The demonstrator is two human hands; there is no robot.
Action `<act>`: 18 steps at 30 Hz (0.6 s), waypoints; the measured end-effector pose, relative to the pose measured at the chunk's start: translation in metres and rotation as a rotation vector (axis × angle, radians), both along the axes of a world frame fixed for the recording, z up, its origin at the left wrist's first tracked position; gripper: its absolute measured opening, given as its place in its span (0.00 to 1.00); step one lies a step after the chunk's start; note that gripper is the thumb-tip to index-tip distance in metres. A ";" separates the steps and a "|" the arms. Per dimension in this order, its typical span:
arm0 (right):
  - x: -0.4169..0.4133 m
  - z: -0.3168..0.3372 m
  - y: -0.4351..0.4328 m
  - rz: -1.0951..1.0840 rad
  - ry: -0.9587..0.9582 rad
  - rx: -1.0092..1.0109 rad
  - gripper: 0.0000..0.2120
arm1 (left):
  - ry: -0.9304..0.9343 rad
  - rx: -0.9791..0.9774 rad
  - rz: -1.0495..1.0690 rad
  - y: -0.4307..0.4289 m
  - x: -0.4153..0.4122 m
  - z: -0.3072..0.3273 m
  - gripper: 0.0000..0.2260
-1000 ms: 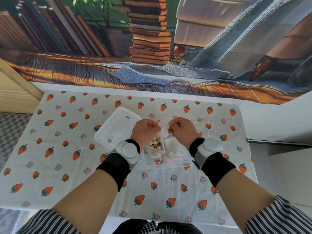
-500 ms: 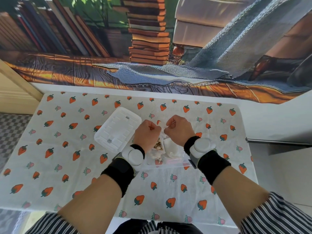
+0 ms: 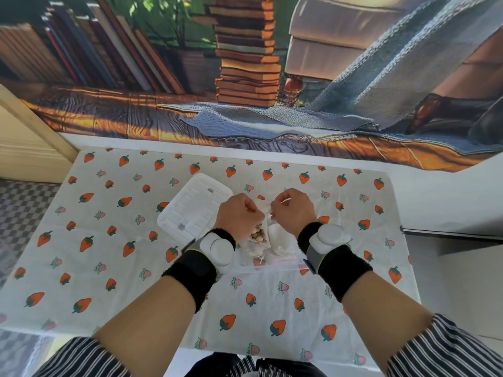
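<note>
A small clear bag (image 3: pixel 258 236) of pale brown round pieces hangs between my fists, over a clear plastic box (image 3: pixel 275 263) on the strawberry-print tablecloth. My left hand (image 3: pixel 239 214) pinches the bag's top from the left with curled fingers. From the right, my right hand (image 3: pixel 292 210) pinches the same top edge. Beside the bag, inside the box, lies a white pouch (image 3: pixel 280 239). The bag's mouth is hidden between my fingers.
A white ribbed lid (image 3: pixel 194 206) lies flat on the cloth, just left of my left hand. The table (image 3: pixel 109 268) ends at a wall with a printed bookshelf backdrop. A pale door frame (image 3: pixel 32 131) stands at the left, and tiled floor lies right of the table.
Both hands have risen and moved slightly away from me, lifting the bag's top higher above the box. The lid and box have stayed put.
</note>
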State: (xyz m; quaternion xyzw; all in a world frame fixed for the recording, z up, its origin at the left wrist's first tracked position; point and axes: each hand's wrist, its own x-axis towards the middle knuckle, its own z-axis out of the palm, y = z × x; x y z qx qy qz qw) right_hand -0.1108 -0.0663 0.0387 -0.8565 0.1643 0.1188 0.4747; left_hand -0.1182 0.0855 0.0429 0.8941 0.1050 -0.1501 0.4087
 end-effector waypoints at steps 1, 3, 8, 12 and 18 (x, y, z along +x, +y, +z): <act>-0.001 -0.001 0.002 -0.013 0.017 0.065 0.02 | 0.025 -0.014 -0.030 0.003 -0.001 0.002 0.08; -0.004 -0.002 0.000 0.021 0.024 0.144 0.02 | 0.044 -0.057 -0.109 0.006 -0.001 0.004 0.14; -0.005 0.005 -0.004 0.108 -0.010 0.107 0.07 | -0.090 -0.016 -0.151 0.007 -0.005 0.001 0.04; -0.004 0.012 0.000 0.094 0.038 0.074 0.10 | -0.086 -0.010 -0.028 0.003 -0.004 0.001 0.06; -0.004 0.012 0.005 0.136 -0.032 -0.137 0.03 | -0.075 0.011 0.017 0.001 -0.007 0.002 0.05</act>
